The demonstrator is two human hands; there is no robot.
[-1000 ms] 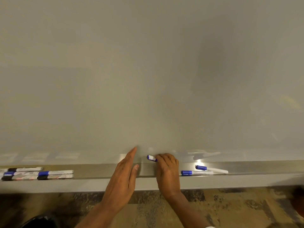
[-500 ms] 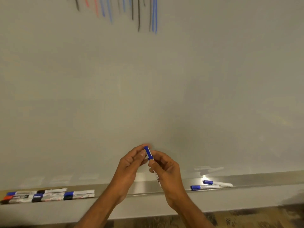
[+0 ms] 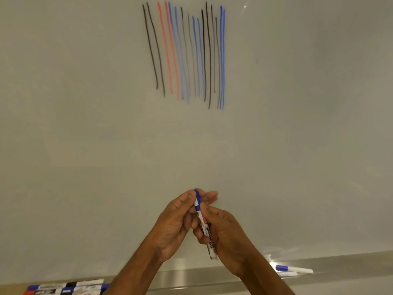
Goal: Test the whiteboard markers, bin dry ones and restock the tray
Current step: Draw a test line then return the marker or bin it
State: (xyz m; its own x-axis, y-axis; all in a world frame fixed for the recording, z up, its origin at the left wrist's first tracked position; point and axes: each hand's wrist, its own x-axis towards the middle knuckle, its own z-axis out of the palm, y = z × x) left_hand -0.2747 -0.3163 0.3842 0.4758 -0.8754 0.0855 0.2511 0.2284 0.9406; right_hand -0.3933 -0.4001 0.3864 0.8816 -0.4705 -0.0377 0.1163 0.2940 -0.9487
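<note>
A blue-capped whiteboard marker (image 3: 205, 227) is upright in front of the whiteboard (image 3: 85, 124), held by both hands. My right hand (image 3: 225, 237) grips its white barrel. My left hand (image 3: 178, 222) pinches the blue cap (image 3: 197, 200) at the top; the cap looks slightly apart from the barrel. The metal tray (image 3: 191, 275) runs along the bottom of the board. Two more blue-capped markers (image 3: 294, 269) lie in it at the right, and several markers (image 3: 63, 289) with blue, black and red caps lie at the left.
Several vertical test strokes (image 3: 187, 54) in black, red and blue mark the upper middle of the board. The rest of the board surface is unmarked.
My right hand lifted the marker from the tray and my left hand took hold of its cap. The view has tilted up, so the test strokes now show.
</note>
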